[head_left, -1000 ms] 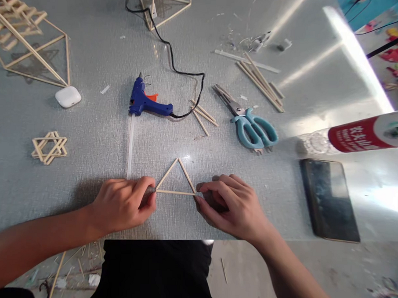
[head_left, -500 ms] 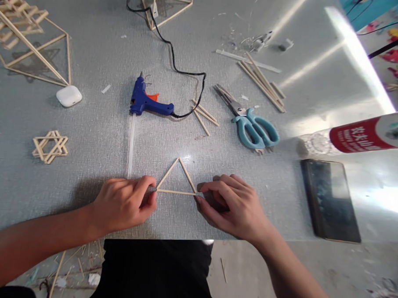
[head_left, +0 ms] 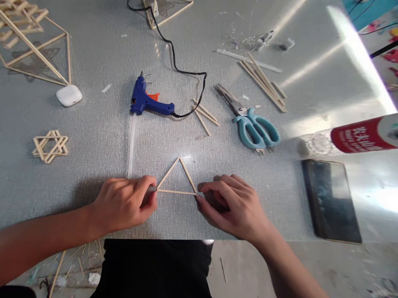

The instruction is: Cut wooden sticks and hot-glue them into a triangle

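Observation:
Three thin wooden sticks form a small triangle (head_left: 176, 192) flat on the table before me, its tip pointing away. My left hand (head_left: 126, 203) is closed, with thumb and forefinger pinching the triangle's left corner. At the right corner, the thumb and forefinger of my right hand (head_left: 234, 205) pinch the triangle too, the other fingers curled. Beyond it lies a blue glue gun (head_left: 153, 104) with an orange trigger. A clear glue stick (head_left: 131, 146) runs from its back toward my left hand. Several short wooden sticks (head_left: 205, 114) lie by its handle.
Scissors (head_left: 257, 129) with light blue handles lie right of the glue gun, below longer sticks (head_left: 263, 81). A phone (head_left: 331, 201) and a bottle (head_left: 361, 136) are at the right. A stick star (head_left: 50, 147), a white case (head_left: 69, 96) and a stick frame (head_left: 35, 52) are at the left.

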`<state>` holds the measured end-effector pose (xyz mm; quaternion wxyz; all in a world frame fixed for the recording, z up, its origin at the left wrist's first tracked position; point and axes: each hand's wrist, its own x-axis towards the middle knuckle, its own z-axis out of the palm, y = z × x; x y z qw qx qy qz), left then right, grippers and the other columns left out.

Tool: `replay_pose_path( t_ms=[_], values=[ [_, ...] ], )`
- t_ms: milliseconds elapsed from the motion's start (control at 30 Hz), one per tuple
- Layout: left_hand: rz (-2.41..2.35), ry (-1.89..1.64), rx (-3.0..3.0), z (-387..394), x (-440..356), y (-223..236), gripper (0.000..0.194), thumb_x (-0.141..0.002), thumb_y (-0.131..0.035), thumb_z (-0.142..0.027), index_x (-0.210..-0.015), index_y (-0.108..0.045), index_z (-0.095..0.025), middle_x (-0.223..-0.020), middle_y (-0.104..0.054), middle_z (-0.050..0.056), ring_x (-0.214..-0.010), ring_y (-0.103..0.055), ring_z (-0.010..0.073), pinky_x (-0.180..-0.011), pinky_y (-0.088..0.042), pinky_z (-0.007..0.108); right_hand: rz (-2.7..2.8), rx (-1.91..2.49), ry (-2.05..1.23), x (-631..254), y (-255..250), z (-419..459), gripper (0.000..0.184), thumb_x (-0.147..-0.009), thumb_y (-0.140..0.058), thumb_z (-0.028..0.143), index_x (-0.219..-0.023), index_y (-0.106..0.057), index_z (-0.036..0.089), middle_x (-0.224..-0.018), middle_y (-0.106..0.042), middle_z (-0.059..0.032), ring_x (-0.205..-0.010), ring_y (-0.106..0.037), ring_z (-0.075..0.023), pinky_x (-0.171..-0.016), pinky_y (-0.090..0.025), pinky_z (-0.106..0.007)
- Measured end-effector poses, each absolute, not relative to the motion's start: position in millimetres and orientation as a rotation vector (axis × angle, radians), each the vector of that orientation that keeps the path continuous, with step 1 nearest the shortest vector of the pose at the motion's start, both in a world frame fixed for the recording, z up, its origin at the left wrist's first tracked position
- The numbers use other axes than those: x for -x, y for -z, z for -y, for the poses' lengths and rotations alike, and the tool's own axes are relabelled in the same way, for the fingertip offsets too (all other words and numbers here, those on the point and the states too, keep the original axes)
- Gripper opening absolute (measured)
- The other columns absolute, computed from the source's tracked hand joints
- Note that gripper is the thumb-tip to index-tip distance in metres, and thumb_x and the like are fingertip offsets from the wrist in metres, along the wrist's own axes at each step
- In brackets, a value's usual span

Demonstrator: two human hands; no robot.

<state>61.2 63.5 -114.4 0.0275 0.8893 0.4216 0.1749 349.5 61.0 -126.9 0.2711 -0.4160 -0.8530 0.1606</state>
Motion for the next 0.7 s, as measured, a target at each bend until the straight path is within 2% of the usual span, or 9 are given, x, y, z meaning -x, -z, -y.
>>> replay_pose_path(
  t_ms=[700],
  values=[
    [-1.297, -0.521, -2.748, -63.7, -61.2, 114.3, 0.012, -0.085, -0.062, -0.023, -0.097, -0.059, -0.021, -0.058, -0.061, -0.01, -0.047, -0.062, 0.0116, -0.049, -0.046, 0.029, 2.3, 1.127, -0.425, -349.6, 127.2, -61.0, 0.015, -0.089, -0.069, 0.022, -0.1, -0.06, 0.018, -0.063, -0.052, 0.0047, -0.06, -0.052, -0.0119, -0.062, -0.039, -0.029]
  ],
)
